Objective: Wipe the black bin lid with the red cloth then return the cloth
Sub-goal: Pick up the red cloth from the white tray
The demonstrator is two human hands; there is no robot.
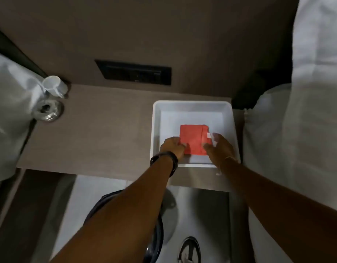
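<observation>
A folded red cloth lies flat in a white tray on the brown shelf. My left hand grips the cloth's left edge with its fingers curled over it. My right hand rests at the cloth's right edge, fingers spread, touching it beside a small white tag. Below the shelf, the black bin lid stands on the floor, mostly hidden under my left forearm.
A white cup and a shiny round metal fitting sit at the shelf's left end. A black socket panel is on the wall behind. White bedding lies to the right, white fabric to the left.
</observation>
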